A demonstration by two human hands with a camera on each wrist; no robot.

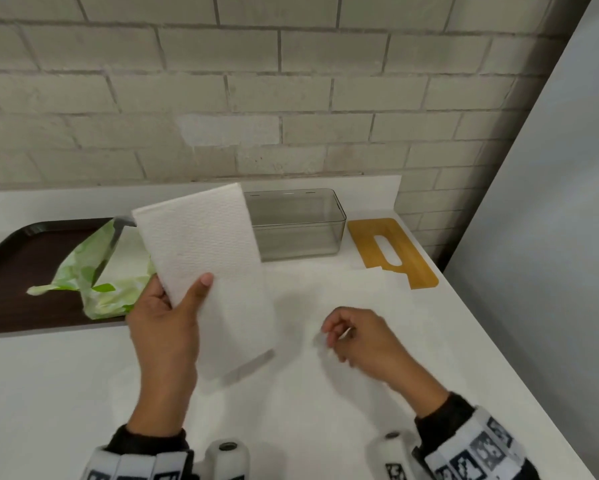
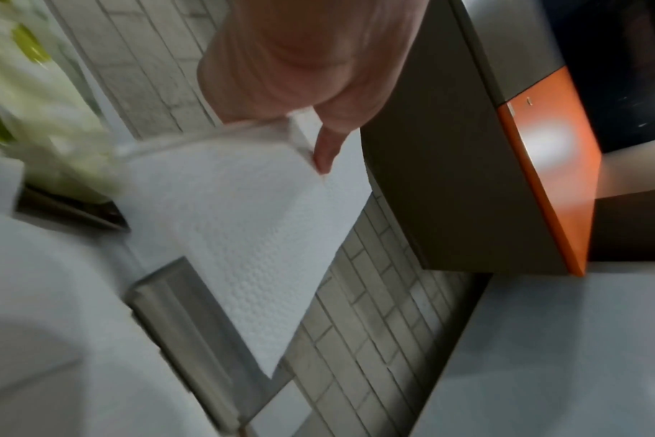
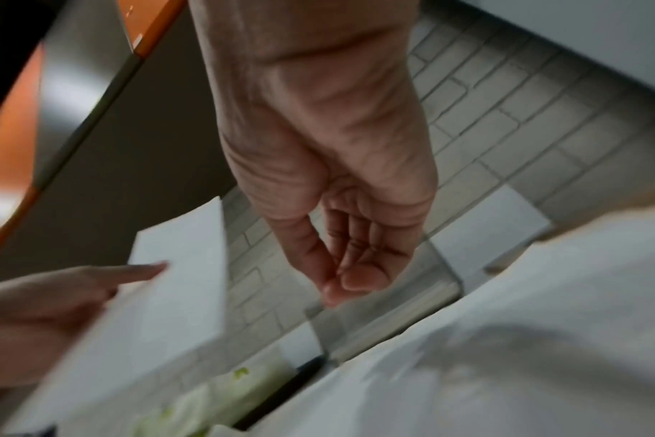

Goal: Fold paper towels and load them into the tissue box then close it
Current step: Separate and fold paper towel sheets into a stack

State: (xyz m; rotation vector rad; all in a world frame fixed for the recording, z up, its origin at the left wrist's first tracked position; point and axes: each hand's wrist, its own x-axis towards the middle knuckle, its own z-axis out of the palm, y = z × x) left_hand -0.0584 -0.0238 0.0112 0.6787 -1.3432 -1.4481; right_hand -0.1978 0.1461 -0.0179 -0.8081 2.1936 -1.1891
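Observation:
My left hand pinches a folded white paper towel by its lower left part, thumb on the front, and holds it up off the table in front of the box's left end. The left wrist view shows the left hand gripping the paper towel at one corner. A clear grey tissue box stands open at the back of the white table. Its yellow wooden lid with a slot lies flat to the right. Another white sheet lies flat on the table. My right hand hovers over the sheet, fingers loosely curled and empty.
A dark brown tray at the left holds a crumpled green and white plastic bag. A brick wall runs behind the table. The table's edge slants down the right, beside a grey panel.

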